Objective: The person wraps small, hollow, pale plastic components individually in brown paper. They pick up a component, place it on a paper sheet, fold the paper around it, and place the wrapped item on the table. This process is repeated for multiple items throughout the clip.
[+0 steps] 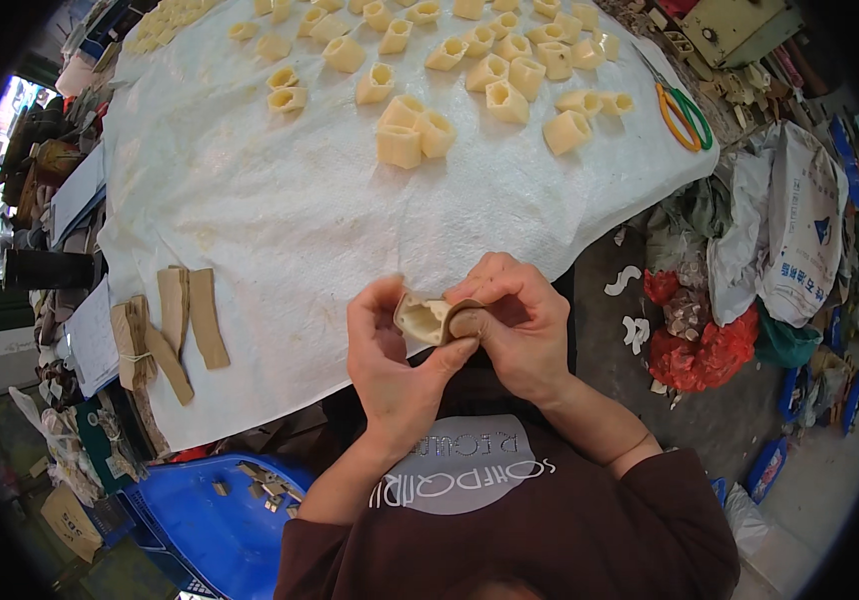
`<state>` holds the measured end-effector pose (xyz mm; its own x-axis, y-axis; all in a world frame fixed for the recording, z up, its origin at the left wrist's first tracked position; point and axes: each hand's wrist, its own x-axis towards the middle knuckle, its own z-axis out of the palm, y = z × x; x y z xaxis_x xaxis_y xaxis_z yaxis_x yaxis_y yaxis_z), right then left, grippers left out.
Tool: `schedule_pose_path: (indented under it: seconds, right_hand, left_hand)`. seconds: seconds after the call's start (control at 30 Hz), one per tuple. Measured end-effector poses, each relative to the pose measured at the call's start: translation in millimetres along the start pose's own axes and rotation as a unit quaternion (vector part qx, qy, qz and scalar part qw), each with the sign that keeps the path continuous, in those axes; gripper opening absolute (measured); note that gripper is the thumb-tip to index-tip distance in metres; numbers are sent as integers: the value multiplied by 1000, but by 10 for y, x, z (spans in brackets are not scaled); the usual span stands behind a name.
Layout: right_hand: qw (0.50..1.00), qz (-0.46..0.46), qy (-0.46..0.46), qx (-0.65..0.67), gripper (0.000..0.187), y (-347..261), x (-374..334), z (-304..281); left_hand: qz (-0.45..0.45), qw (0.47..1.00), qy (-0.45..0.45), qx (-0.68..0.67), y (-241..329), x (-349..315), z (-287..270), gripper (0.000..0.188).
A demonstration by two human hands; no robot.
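Note:
My left hand [385,375] grips a cream-coloured hollow bone-like piece [420,320] between thumb and fingers, its open end showing. In the fingers of my right hand [528,325] is a bent brown strip [464,306], pressed against the right side of that piece. It looks like sandpaper. More flat brown strips [208,320] lie at the left of the white sheet [280,230], some tied in a bundle [131,345]. Across the far part of the sheet stand many similar pale yellow hollow pieces [399,148], a few grouped together.
Scissors with orange and green handles [687,118] lie at the sheet's right edge. Red plastic bags [715,350] and a white sack [802,235] sit to the right. A blue tub [215,530] with small offcuts is at lower left. Clutter lines the left side.

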<state>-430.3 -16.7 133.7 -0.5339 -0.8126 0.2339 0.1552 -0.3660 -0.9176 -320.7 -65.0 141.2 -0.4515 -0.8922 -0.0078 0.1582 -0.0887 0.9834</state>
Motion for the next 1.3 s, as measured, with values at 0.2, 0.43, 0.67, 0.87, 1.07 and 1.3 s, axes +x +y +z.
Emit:
schedule_pose_path:
  seconds: [0.2,0.43,0.67,0.87,1.07,1.3]
  right_hand:
    - [991,-42,-61,-107,12,-18,44,-112]
    - [994,-1,-86,-70,17,-31,-11,-45]
    - [982,-28,-163,-93,22,-45,61,-145]
    - [994,42,-97,-32,21,34,29,-120]
    - [991,65,-105,-53,13,-86,-36,-170]
    - [991,119,-56,-32,15,-154,-76,-87]
  left_hand:
    - [66,994,-64,55,28,24,-88,49]
    - [122,978,-106,135,105,63,-142,45]
    - [199,961,-106,162,30,86,-142,41]
    - [206,968,-107,100,-23,72,-124,41]
    - [232,960,-117,106,-18,82,-93,42]
    - [218,964,-114,98,-36,43,-59,43]
